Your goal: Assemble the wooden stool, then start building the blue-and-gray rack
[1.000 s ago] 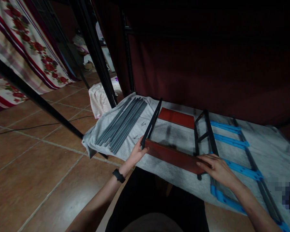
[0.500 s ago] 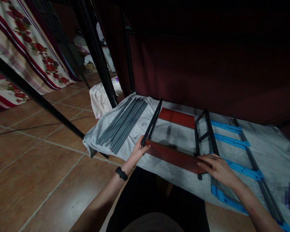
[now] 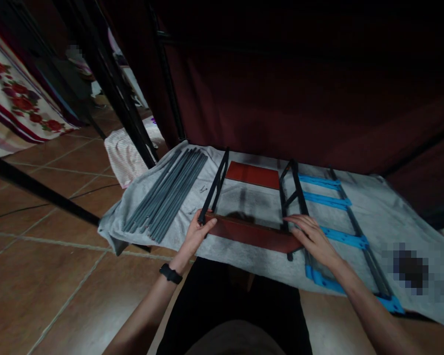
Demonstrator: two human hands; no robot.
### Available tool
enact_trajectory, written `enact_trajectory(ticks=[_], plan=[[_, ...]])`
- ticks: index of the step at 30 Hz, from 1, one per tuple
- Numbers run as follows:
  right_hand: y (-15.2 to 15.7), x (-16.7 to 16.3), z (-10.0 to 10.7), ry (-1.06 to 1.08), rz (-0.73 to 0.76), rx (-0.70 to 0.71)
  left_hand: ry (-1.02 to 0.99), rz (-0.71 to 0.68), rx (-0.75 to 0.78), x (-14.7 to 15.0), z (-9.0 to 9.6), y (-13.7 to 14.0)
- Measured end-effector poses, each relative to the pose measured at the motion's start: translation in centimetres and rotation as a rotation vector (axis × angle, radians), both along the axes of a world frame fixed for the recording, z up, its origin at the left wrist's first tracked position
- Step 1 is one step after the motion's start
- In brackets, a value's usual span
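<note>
Between our left hand (image 3: pixel 197 234), pinching its end, and right hand (image 3: pixel 314 238), hold unclear, one red board (image 3: pixel 247 234) could tip if pressed unevenly.

No text, label, brand, number or sign could be read anywhere in the scene.
</note>
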State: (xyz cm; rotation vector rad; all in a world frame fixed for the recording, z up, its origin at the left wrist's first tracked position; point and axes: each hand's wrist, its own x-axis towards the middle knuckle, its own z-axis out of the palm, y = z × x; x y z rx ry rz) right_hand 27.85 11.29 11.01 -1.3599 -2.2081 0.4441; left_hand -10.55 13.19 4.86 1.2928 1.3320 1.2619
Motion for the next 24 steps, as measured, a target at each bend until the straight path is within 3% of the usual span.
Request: enact_trajectory(ticks=[3, 7, 12, 15, 18, 21, 24], plan=[[-0.8, 0.5, -1.5, 0.264, -0.193, 0.057, -0.004, 0.052, 0.021, 0.1, -0.2, 0.4], [-1.8, 1.1, -4.7, 0.613, -0.376, 0.001, 0.004, 0.099, 0.027, 0.4, 0.2, 0.6], [-2.8, 1.7, -9.4, 0.864, -0.707, -0.029, 0.039, 0.122, 0.03, 0.3, 0.3, 0.8], [-4.1, 1.3, -12.1, 0.672, -0.743, -0.252, 0.062, 0.123, 0.042, 0.0, -0.3, 1.2], [-5.5, 0.2, -14.0, 0.384, -0.704, -0.268, 0.073, 0.118, 0.041, -0.2, -0.7, 1.5], [-5.8, -0.5, -14.5, 0.005, -0.68, -0.266, 0.064, 0.126, 0.028, -0.1, -0.6, 1.6], [-4.7, -0.2, -14.1, -0.209, -0.653, -0.331, 0.057, 0.184, 0.027, 0.3, -0.3, 1.6]])
